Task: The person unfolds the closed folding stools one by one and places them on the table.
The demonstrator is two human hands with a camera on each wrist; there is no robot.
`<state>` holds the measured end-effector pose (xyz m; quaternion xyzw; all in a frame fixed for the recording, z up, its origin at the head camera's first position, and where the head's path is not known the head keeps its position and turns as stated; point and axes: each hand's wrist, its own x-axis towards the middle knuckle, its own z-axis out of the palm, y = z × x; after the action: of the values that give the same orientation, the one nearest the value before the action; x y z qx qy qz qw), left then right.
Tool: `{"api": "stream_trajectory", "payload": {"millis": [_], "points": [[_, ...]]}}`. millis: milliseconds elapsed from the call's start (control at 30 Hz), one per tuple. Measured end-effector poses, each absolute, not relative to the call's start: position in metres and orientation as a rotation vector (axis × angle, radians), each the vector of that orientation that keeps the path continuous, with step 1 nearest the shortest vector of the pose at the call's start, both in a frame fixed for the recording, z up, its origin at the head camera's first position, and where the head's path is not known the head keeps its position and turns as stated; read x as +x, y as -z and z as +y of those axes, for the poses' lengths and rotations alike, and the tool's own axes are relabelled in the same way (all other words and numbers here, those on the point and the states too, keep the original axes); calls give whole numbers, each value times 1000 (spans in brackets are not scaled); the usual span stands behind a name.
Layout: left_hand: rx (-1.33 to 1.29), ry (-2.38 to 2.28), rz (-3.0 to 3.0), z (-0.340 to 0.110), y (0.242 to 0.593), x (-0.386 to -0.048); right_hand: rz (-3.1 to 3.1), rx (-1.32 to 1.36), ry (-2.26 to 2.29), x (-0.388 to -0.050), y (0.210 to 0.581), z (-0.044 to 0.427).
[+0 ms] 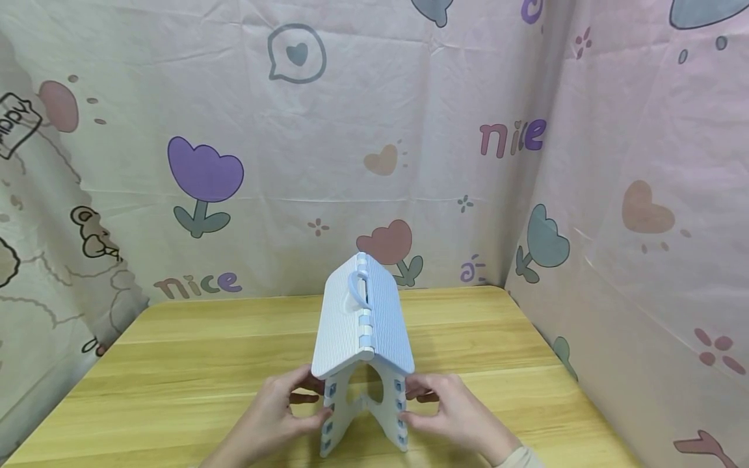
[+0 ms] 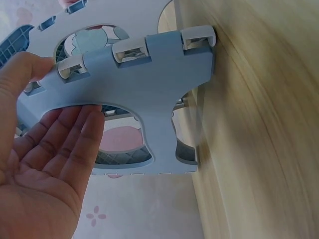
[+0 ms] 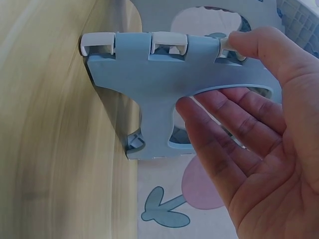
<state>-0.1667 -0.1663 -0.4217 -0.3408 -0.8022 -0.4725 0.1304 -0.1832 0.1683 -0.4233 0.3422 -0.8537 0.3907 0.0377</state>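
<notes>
A light blue and white folding step stool (image 1: 342, 312) stands on the table, its top bent into a peaked ridge with a loop handle (image 1: 359, 290). My left hand (image 1: 288, 404) grips the stool's left side panel (image 2: 159, 74). In the left wrist view the thumb is on the hinged edge and the fingers reach to the oval cutout. On the other side, my right hand (image 1: 447, 411) holds the right side panel (image 3: 154, 79) in the same way, thumb at a white hinge and fingers by the cutout. The stool's inner parts are partly hidden.
Beneath the stool is a wood-grain table (image 1: 222, 344). A printed cloth (image 1: 328, 143) with flowers and words hangs behind it and along both sides, close to the table's edges.
</notes>
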Motion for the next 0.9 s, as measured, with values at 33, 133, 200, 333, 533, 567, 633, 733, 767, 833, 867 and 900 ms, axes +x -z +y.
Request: {"api": "stream_trajectory", "payload": {"millis": [33, 133, 200, 333, 533, 567, 633, 733, 767, 833, 867, 900], "points": [[-988, 1378, -2331, -167, 422, -167, -2618, 1051, -1194, -183, 423, 169], [-977, 1390, -2342, -167, 421, -167, -2615, 1052, -1190, -184, 423, 170], [-965, 1397, -2353, -168, 421, -167, -2615, 1052, -1185, -184, 423, 171], [-936, 1405, -2379, -168, 419, -166, -2620, 1046, -1161, -184, 423, 171], [-952, 1364, -2381, -171, 417, -165, -2660, 1031, -1116, -184, 420, 170], [-958, 1350, -2368, -172, 416, -165, -2667, 1031, -1105, -184, 419, 171], [-950, 1328, -2342, -176, 413, -166, -2676, 1040, -1100, -184, 417, 174], [-899, 1278, -2301, -183, 405, -167, -2685, 1032, -1086, -186, 408, 181], [-878, 1266, -2287, -185, 401, -168, -2685, 1020, -1083, -187, 404, 184], [-828, 1242, -2265, -189, 392, -170, -2677, 981, -1080, -189, 395, 190], [-806, 1224, -2255, -190, 388, -172, -2663, 964, -1072, -191, 390, 192], [-789, 1215, -2245, -191, 383, -173, -2646, 944, -1067, -192, 384, 194]]}}
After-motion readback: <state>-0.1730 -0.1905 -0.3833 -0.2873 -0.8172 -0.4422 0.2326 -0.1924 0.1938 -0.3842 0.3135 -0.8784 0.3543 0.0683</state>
